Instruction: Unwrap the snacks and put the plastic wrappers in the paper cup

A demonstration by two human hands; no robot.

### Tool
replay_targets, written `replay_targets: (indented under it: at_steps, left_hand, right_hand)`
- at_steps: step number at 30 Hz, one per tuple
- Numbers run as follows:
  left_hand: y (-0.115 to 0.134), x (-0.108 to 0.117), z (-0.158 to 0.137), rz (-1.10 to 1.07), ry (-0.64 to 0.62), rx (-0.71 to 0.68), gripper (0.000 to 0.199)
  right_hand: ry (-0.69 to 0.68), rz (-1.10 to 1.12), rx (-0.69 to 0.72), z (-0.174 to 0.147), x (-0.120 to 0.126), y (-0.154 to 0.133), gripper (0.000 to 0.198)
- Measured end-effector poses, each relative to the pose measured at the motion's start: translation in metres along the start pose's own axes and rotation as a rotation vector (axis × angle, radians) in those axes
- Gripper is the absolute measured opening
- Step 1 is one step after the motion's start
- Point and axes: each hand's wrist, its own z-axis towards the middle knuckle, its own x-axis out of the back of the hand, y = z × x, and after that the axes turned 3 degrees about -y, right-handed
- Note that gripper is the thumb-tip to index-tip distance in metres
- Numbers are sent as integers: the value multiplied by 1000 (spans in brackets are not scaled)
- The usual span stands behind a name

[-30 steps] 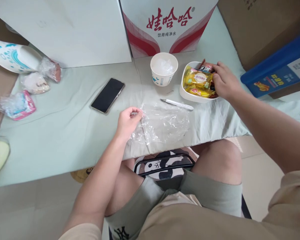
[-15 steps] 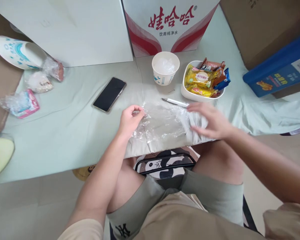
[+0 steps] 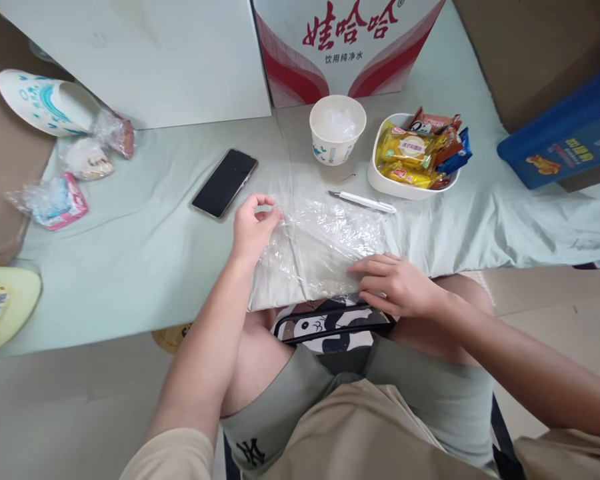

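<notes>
A thin sheet of clear plastic film point(image 3: 320, 247) lies crinkled over the cloth at the table's front edge. My left hand point(image 3: 254, 227) pinches its left edge between thumb and fingers. At the film's lower right, my right hand point(image 3: 397, 283) rests with fingers stretched out, their tips touching the plastic. A white utility knife point(image 3: 363, 201) lies just beyond the film. Behind it stands a paper cup point(image 3: 337, 130) with crumpled clear plastic inside. To the cup's right, a white bowl point(image 3: 405, 190) holds several wrapped snacks point(image 3: 413, 148).
A phone point(image 3: 225, 183) lies left of the film. Farther left are a tipped paper cup point(image 3: 50, 103) and film-wrapped items, one a pink pack point(image 3: 70, 203). A white carton point(image 3: 347, 53) stands behind; a blue box point(image 3: 555, 140) leans at the right.
My right hand has moved down and left, from beside the knife to the film's lower right edge. My left hand keeps its pinch. The film is spread lower, and the view has shifted slightly.
</notes>
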Motion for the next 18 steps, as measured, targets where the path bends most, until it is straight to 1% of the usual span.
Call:
replay_targets:
  at_steps: [4, 5, 7, 9, 11, 12, 13, 14, 15, 16, 17, 18]
  left_hand:
    - [-2, 1, 5, 44, 56, -39, 19]
    - [-3, 2, 7, 46, 82, -55, 20]
    - [-3, 6, 12, 59, 156, -87, 23]
    - [-4, 11, 16, 82, 254, -122, 23]
    - [-3, 19, 15, 89, 347, -177, 22]
    - [-1, 23, 12, 80, 368, -219, 21]
    - [2, 27, 6, 70, 355, -269, 19]
    - [6, 30, -3, 64, 301, -333, 17]
    - [11, 33, -13, 71, 191, -398, 17]
    - [18, 33, -25, 105, 35, -453, 17]
    - [24, 33, -37, 179, -149, -500, 18]
    - [31, 31, -50, 283, -294, -520, 19]
  right_hand:
    - [14, 14, -19, -3, -9, -3, 22]
    - [22, 8, -30, -5, -12, -4, 26]
    - [31, -34, -52, -8, -19, -4, 33]
    - [45, -80, -59, -11, -24, -3, 32]
    - [91, -75, -57, -13, -28, -3, 30]
    - [134, -49, -55, -13, -29, -3, 27]
    - [185, -1, -56, -13, -29, -3, 23]
    - [238, 67, -67, -12, -27, -4, 18]
    - [290, 153, -97, -11, -24, -5, 15]
    - [338, 251, -152, -9, -20, -7, 13]
    - [383, 359, -234, -7, -14, -8, 12]
    - [431, 476, -338, -4, -9, -9, 11]
